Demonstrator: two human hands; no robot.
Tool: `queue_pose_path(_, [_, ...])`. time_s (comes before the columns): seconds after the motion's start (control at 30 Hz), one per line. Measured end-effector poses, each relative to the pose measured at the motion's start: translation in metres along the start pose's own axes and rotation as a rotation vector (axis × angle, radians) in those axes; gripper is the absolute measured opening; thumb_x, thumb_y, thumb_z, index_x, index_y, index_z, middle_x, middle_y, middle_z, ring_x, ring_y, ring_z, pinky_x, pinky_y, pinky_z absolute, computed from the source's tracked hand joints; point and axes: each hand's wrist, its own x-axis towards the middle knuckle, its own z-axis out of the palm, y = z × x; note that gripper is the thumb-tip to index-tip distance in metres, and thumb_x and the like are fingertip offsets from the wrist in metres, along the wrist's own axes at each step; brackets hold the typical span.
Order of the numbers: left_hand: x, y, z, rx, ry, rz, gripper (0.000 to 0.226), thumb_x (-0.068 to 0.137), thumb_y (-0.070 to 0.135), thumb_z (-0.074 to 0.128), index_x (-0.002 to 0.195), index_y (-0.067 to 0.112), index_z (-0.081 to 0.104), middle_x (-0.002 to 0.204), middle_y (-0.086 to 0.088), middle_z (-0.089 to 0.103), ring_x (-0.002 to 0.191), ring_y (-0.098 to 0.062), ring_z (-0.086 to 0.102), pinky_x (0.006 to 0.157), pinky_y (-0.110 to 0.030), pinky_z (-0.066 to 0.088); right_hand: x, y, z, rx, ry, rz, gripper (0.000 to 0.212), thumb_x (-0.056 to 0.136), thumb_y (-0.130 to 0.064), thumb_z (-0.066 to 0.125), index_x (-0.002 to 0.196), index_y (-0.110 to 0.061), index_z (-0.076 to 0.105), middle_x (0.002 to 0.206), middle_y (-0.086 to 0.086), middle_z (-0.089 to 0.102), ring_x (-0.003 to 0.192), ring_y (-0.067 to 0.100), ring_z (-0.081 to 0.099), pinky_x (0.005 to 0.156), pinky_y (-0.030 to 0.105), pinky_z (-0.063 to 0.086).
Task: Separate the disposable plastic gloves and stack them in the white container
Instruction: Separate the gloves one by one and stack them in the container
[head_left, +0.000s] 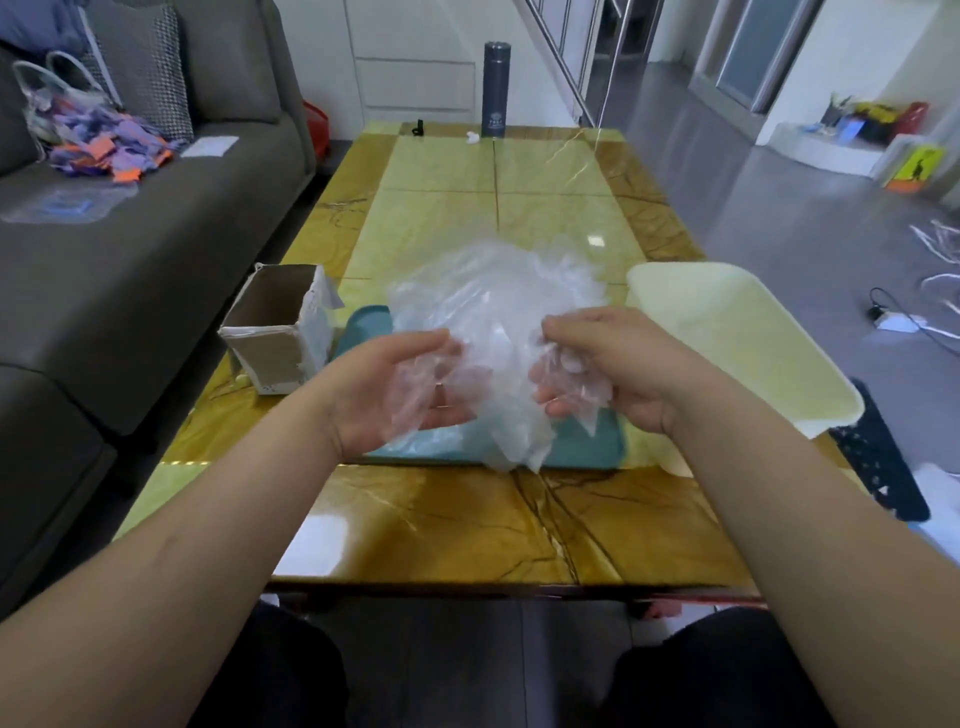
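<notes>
Light: bright, even, indoor.
Glare: white streaks on the glossy tabletop (431, 218).
Shadows: faint, soft-edged.
Distortion: wide-angle bending toward the edges.
Sharpness: slightly soft overall; plastic gloves (493, 301) look hazy.

On the desk (467, 519), toward the near side: a tray (582, 447) in the middle, an open box (275, 332) just to its left, a container (727, 332) just to its right at the desk's edge. Above the tray, a bundle of gloves (493, 312), gripped between left hand (395, 384) and right hand (613, 364). At the far edge, upright, a flask (494, 91). Left of the desk, a sofa (156, 270); on its seat, a bag (67, 119) at the back and a flat pouch (67, 205) before it.
</notes>
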Motion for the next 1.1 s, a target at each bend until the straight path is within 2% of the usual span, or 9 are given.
queue_pose_path(0.23, [0.065,0.027,0.106,0.128,0.147,0.086,0.021,0.107,0.008,0.052,0.087,0.009,0.059,0.077,-0.009,0.064,0.059,-0.018,0.064,0.066,-0.034,0.062,0.001,-0.033,-0.064,-0.038,0.342,-0.026,0.006,0.095,-0.016,0.066,0.098,-0.011,0.064,0.059,0.006,0.051,0.042,0.018,0.047,0.052,0.031,0.046])
queue_pose_path(0.37, [0.101,0.031,0.167,0.249,0.185,0.065,0.018,0.104,-0.002,0.05,0.088,-0.003,0.058,0.075,-0.02,0.061,0.056,-0.027,0.061,0.044,-0.026,0.054,-0.006,-0.037,-0.115,-0.153,0.458,-0.004,0.007,0.096,-0.014,0.063,0.097,-0.01,0.058,0.059,0.009,0.046,0.036,0.019,0.048,0.048,0.033,0.054])
queue_pose_path(0.53, [0.131,0.021,0.217,0.247,0.102,-0.066,0.02,0.102,0.017,0.067,0.114,0.004,0.057,0.11,-0.018,0.061,0.084,-0.036,0.071,0.067,-0.046,0.066,-0.022,-0.034,-0.16,-0.344,0.597,0.095,0.017,0.095,-0.001,0.059,0.078,-0.003,0.055,0.058,0.01,0.049,0.042,0.022,0.056,0.056,0.043,0.064])
queue_pose_path(0.63, [0.134,0.024,0.223,0.468,0.112,-0.08,0.041,0.101,0.028,0.069,0.128,0.004,0.049,0.119,-0.026,0.063,0.082,-0.039,0.078,0.07,-0.046,0.066,-0.028,-0.033,-0.174,-0.485,0.666,0.099,0.035,0.091,0.01,0.051,0.063,-0.007,0.038,0.048,0.007,0.033,0.021,0.011,0.035,0.033,0.011,0.034])
queue_pose_path(0.7, [0.13,0.03,0.216,0.633,0.151,-0.018,0.045,0.102,0.031,0.066,0.127,-0.001,0.047,0.103,-0.029,0.071,0.075,-0.037,0.079,0.067,-0.043,0.066,-0.027,-0.031,-0.177,-0.543,0.672,0.099,0.037,0.09,0.013,0.048,0.065,-0.01,0.035,0.058,0.008,0.029,0.018,0.008,0.029,0.031,0.008,0.025])
queue_pose_path(0.83, [0.118,0.033,0.206,0.85,0.155,0.03,0.03,0.103,0.018,0.054,0.118,-0.008,0.054,0.077,-0.021,0.077,0.057,-0.026,0.073,0.051,-0.031,0.059,-0.012,-0.024,-0.178,-0.617,0.64,0.129,0.031,0.091,0.002,0.054,0.065,-0.009,0.042,0.049,0.012,0.043,0.048,0.025,0.066,0.04,0.03,0.053])
queue_pose_path(0.9, [0.116,0.024,0.205,0.964,0.125,0.023,0.022,0.102,0.012,0.053,0.114,-0.004,0.061,0.073,-0.016,0.077,0.048,-0.02,0.065,0.047,-0.026,0.055,-0.009,-0.024,-0.176,-0.728,0.592,0.217,0.024,0.091,-0.006,0.058,0.068,-0.005,0.05,0.041,0.01,0.052,0.052,0.034,0.063,0.044,0.027,0.05])
queue_pose_path(1.03, [0.119,0.009,0.202,1.031,0.106,0.093,0.016,0.097,0.009,0.058,0.103,0.005,0.072,0.067,-0.01,0.072,0.044,-0.015,0.057,0.044,-0.022,0.048,-0.014,-0.035,-0.174,-1.068,0.551,0.263,0.026,0.09,-0.03,0.067,0.087,-0.004,0.064,0.071,0.014,0.075,0.057,0.03,0.073,0.069,0.039,0.063])
queue_pose_path(1.1, [0.12,0.008,0.198,1.0,0.129,0.134,0.016,0.096,0.009,0.057,0.1,0.007,0.073,0.07,-0.01,0.072,0.046,-0.016,0.056,0.043,-0.021,0.045,-0.012,-0.045,-0.172,-1.359,0.609,0.192,0.027,0.09,-0.038,0.068,0.091,-0.012,0.06,0.091,0.007,0.072,0.074,0.027,0.068,0.069,0.036,0.054])
